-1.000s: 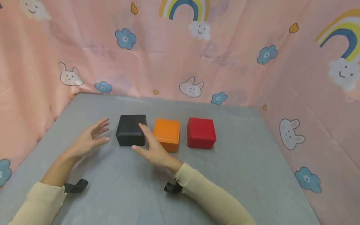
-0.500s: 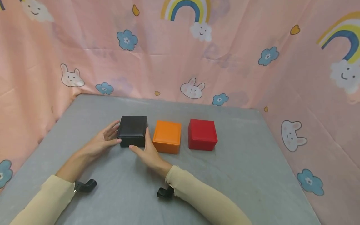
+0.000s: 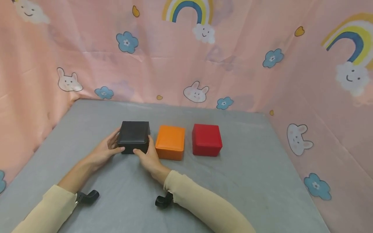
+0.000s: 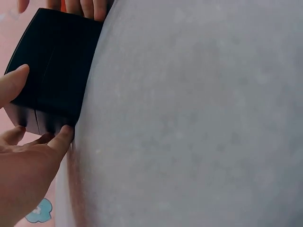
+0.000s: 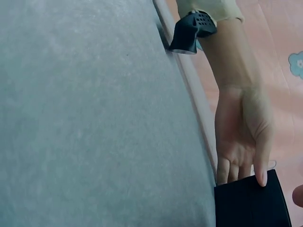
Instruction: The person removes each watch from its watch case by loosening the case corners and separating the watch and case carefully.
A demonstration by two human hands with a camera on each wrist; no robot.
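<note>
A black box (image 3: 133, 132) with a smooth, leather-like cover and a thin seam stands on the grey cloth, its lid down. My left hand (image 3: 102, 152) holds its left side, thumb on the front face and fingers along the side wall. From the opposite side my right hand (image 3: 151, 160) grips it, the thumb on the front near the lower edge. The left wrist view shows the box (image 4: 57, 66) between left fingertips (image 4: 66, 130) below and right fingers at the top. In the right wrist view, the left hand (image 5: 241, 127) reaches down onto the box (image 5: 251, 203).
Just right of the right hand stands an orange box (image 3: 170, 139), with a red box (image 3: 207, 139) beyond it. All three form a row on the grey table cloth (image 3: 247, 181). A pink printed curtain (image 3: 244, 38) surrounds the back and sides.
The left hand has moved right to the black box, and the right hand has drawn back from over its top to its right side. Both now hold it. The orange and red boxes stay put.
</note>
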